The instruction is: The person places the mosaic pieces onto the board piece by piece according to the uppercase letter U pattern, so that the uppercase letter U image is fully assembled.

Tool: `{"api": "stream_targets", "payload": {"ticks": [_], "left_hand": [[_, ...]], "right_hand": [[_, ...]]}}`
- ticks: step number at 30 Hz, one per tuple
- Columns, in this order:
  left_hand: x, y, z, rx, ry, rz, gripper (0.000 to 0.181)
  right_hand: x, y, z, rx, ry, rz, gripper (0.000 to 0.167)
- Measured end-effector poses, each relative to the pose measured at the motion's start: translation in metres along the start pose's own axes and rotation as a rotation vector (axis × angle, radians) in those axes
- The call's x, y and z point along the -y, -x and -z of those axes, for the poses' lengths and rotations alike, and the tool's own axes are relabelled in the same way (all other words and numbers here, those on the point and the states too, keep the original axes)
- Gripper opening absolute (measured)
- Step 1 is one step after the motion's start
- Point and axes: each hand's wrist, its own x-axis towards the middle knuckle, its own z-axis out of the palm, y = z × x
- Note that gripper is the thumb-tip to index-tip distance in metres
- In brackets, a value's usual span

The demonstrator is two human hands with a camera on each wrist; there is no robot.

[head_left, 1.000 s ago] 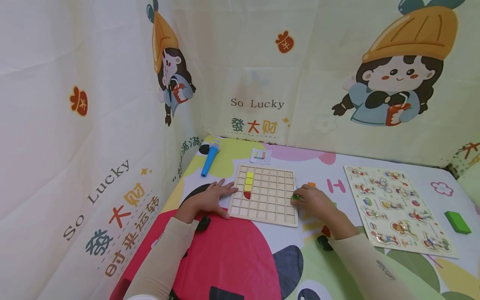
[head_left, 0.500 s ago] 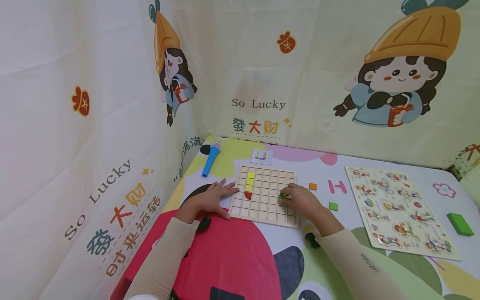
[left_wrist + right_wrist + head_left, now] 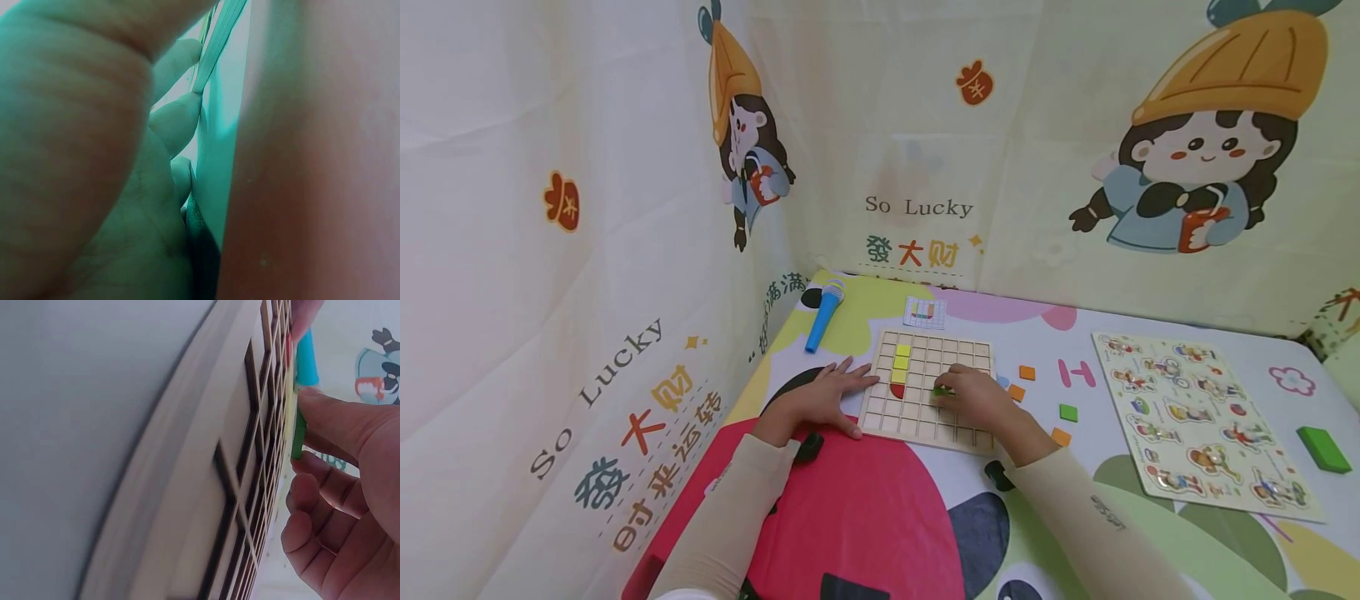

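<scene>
A wooden grid board [image 3: 917,425] lies on the table, with several yellow square tiles [image 3: 901,363] in one column and a red quarter-round tile [image 3: 897,390] just below them. My right hand [image 3: 981,404] is over the board's middle and pinches a green square tile [image 3: 299,434] between thumb and fingers, close above the grid. At the board's left edge my left hand [image 3: 812,403] rests with spread fingers, the fingertips touching the frame. In the left wrist view, the fingers [image 3: 178,125] lie straight against the board's side.
Orange tiles [image 3: 1027,373] and a green tile [image 3: 1068,412] lie right of the board. Behind it is a small pattern card [image 3: 925,312]. A blue toy microphone [image 3: 824,317] lies at the back left. A picture puzzle board [image 3: 1206,425] and a green block [image 3: 1324,450] are at the right.
My right hand has moved left from the board's right edge to its middle, carrying the green tile. Orange tiles have come into view behind it. The left hand stays in place.
</scene>
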Motion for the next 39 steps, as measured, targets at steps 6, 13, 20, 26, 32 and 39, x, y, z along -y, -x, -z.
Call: {"api": "stream_targets", "payload": {"ticks": [6, 13, 20, 26, 32, 39], "left_hand": [[0.001, 0.000, 0.001, 0.003, 0.009, 0.001, 0.105], [0.001, -0.002, 0.002, 0.017, 0.008, 0.008, 0.105], [-0.002, -0.002, 0.001, 0.017, 0.014, 0.015, 0.105], [-0.001, -0.002, -0.001, 0.008, 0.013, 0.021, 0.104], [0.002, -0.001, -0.004, 0.006, 0.012, 0.009, 0.104], [0.001, -0.003, -0.002, 0.004, -0.004, 0.009, 0.105]], "right_hand": [[0.013, -0.007, -0.002, 0.000, 0.002, -0.002, 0.027], [0.025, -0.013, -0.004, 0.001, 0.021, -0.001, 0.026], [0.031, -0.018, -0.007, 0.006, 0.038, -0.007, 0.027], [0.032, -0.023, -0.014, 0.015, 0.039, -0.015, 0.030], [0.031, -0.026, -0.021, 0.015, 0.051, 0.002, 0.029], [0.031, -0.028, -0.019, 0.009, 0.062, 0.016, 0.028]]}}
